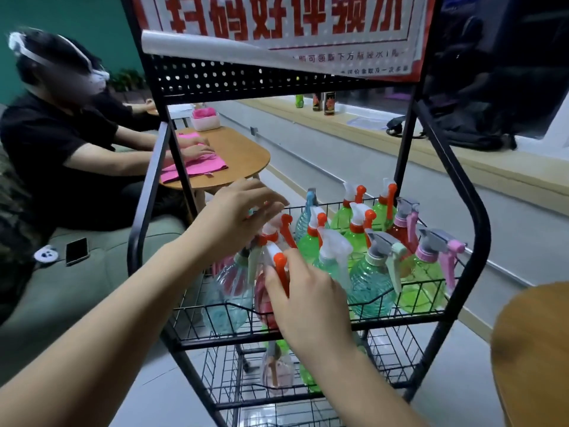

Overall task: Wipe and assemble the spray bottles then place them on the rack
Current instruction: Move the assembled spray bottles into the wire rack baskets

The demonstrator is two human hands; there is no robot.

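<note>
Grey floor tiles (338, 171) and a long window ledge (480, 167) lay behind a black wire rack (482, 241) topped by a red-lettered sign (277, 26). Its upper basket (400, 319) held a crowd of spray bottles (421, 285) in green, teal, red and clear. The right hand (311, 300) gripped a red bottle (261, 292) at the basket's front, fingers curled just under its orange trigger (280, 263). The left hand (234, 220) was released, fingers nearly straight across a white spray head (275, 228) just behind. Another bottle (275, 368) stood in the basket below
</note>
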